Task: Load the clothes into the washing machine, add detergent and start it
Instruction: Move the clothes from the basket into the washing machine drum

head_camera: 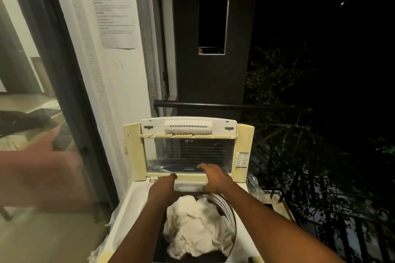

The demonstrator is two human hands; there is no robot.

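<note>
A white top-loading washing machine (136,196) stands below me with its folding lid (188,151) raised upright at the back. White clothes (196,226) fill the drum (232,215). Both my hands reach to the back rim of the opening, at a small white panel (188,187) under the lid. My left hand (165,181) rests its fingertips at the panel's left end. My right hand (213,177) has its fingers spread, thumb at the panel's right end and fingers against the lid's lower edge. No detergent container is visible.
A white wall (119,83) with a paper notice (115,15) is close on the left, beside a glass door (42,113) with a blurred reflection. A dark railing (213,105) runs behind the machine. Crumpled clear plastic (254,186) lies at the right. Foliage and darkness lie beyond.
</note>
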